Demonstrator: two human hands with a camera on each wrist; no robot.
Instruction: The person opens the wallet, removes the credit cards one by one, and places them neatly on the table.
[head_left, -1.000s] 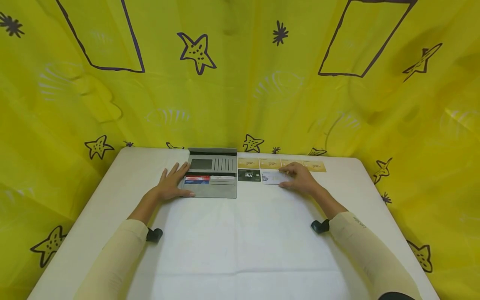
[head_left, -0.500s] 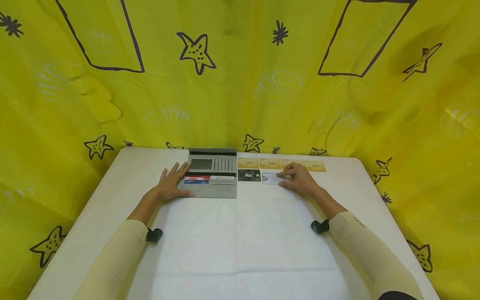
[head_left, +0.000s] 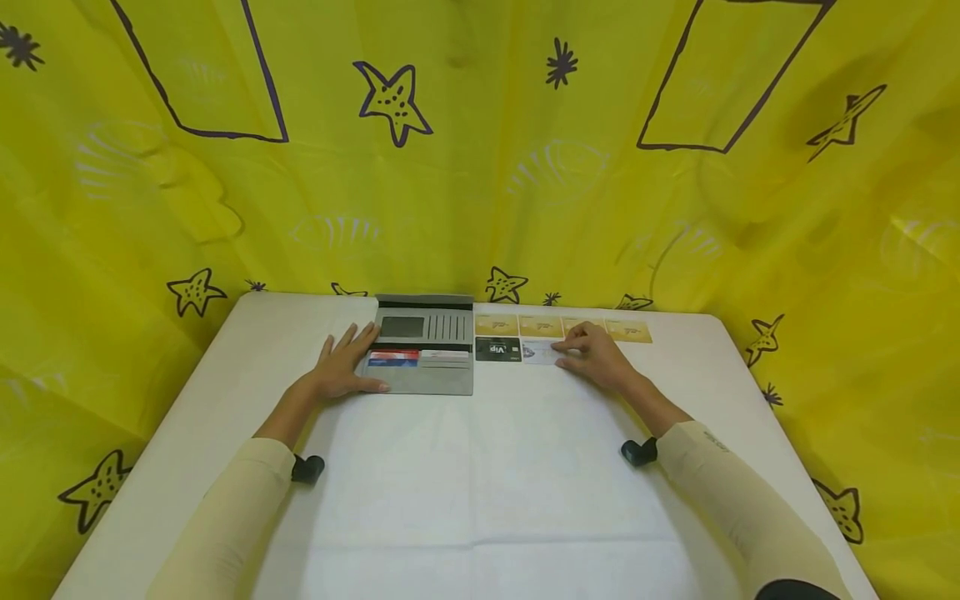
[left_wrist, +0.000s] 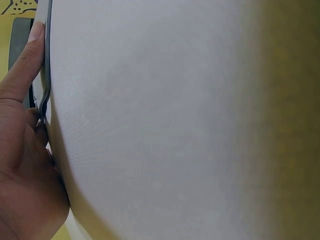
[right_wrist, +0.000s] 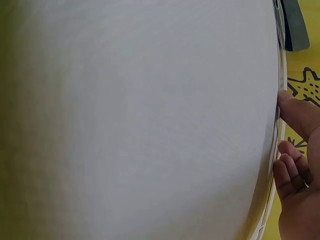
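My left hand (head_left: 345, 363) lies with fingers spread on the left side of an unfolded grey wallet (head_left: 427, 382). Its thumb rests on the wallet's lower part; the left wrist view shows the hand (left_wrist: 30, 150) low at the wallet's edge. A red and blue card (head_left: 393, 359) and a pale card (head_left: 444, 356) sit in the wallet's slots. My right hand (head_left: 596, 357) touches the right end of a whitish card (head_left: 536, 352) lying flat, index fingertip on its face, thumb at its lower edge. In the right wrist view the hand (right_wrist: 300, 165) has its thumb extended.
A black VIP card (head_left: 498, 350) lies between the wallet and the whitish card. Above them runs a row of several gold cards (head_left: 497, 325). White cloth covers the table (head_left: 480, 467), with a yellow patterned curtain (head_left: 480, 167) behind.
The right hand's index finger and thumb have drawn closer together and shifted slightly left onto the whitish card, which sits marginally nearer the black card. The left hand and wallet stay put.
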